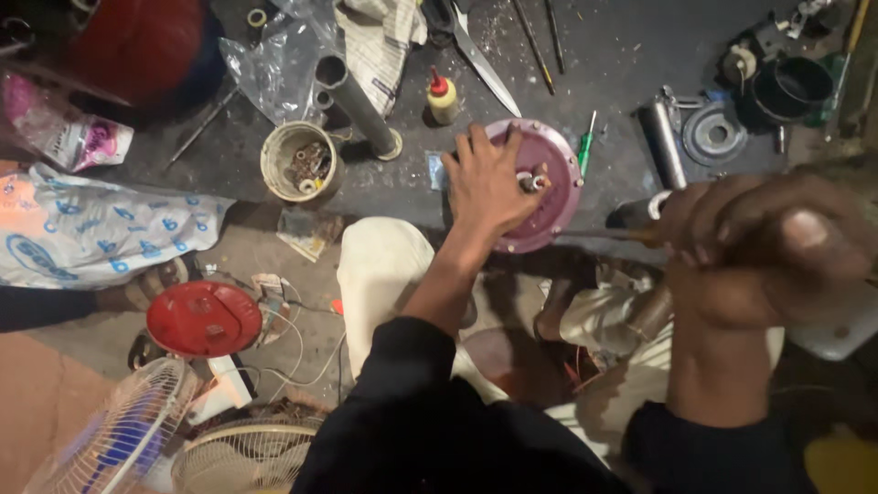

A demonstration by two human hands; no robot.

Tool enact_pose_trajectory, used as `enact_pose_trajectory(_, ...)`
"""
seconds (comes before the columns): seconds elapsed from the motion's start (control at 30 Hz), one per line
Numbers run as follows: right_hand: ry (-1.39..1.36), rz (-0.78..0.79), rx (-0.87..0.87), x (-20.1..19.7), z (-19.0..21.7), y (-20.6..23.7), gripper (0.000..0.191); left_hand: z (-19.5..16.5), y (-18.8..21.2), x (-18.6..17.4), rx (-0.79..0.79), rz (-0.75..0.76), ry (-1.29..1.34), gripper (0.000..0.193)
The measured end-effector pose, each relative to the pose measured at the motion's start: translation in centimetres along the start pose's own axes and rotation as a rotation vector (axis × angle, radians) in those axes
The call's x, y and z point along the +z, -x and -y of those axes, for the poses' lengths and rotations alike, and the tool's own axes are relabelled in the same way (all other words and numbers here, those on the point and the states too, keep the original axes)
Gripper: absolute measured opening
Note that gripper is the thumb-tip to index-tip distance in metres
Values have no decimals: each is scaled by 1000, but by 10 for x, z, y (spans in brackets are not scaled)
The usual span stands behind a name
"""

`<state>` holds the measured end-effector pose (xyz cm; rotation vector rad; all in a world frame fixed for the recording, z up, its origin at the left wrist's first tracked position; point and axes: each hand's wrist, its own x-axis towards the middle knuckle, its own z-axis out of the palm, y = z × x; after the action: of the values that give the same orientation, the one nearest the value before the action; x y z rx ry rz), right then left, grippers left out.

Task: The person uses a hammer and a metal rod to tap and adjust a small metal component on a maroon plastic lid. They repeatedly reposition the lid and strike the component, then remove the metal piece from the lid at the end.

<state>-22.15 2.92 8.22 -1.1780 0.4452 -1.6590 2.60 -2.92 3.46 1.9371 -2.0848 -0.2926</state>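
Observation:
A round purple motor housing (pixel 555 199) with a shaft in its middle lies at the front edge of a dark work surface. My left hand (pixel 485 178) lies flat on it, fingers spread over its left half. My right hand (pixel 759 252) is raised close to the camera and closed around a tool handle; the thin shaft of this tool (pixel 604 235) reaches left toward the housing's lower rim. A small green screwdriver (pixel 586 144) lies just right of the housing.
A tin of small parts (pixel 300 163), a grey pipe (pixel 358 105), a glue bottle (pixel 443 97), scissors (pixel 480 55) and metal motor parts (pixel 713 133) crowd the dark surface. On the floor lie a red round cover (pixel 203 318), fan grilles (pixel 137 430) and a printed sack (pixel 101 229).

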Motion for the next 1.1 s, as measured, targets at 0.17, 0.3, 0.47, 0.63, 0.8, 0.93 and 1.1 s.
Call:
enact_pose_trajectory(0.17, -78, 78, -144, -2, -2, -8, 71, -13, 14, -11, -275, 68, 128, 87)
enact_pose_trajectory(0.3, 217, -146, -143, -13, 11, 10, 53, -4, 35, -18, -355, 148, 211, 104)
enact_pose_trajectory(0.47, 81, 319, -73, -33, 30, 27, 58, 14, 55, 8, -84, -178, 201, 75)
enact_pose_trajectory(0.63, 261, 421, -95, -6, 59, 22, 55, 10, 48, 56, 102, -363, 908, 35)
enact_pose_trajectory(0.8, 267, 23, -211, 62, 54, 34, 47, 14, 44, 75, -25, -381, 1127, 27)
enact_pose_trajectory(0.93, 268, -65, -229, 93, 48, 34, 46, 6, 49, 74, -143, -453, 1194, 32)
enact_pose_trajectory(1.1, 550, -123, -314, 113, 43, 29, 34, 0, 46, 61, -228, -510, 1273, 30)
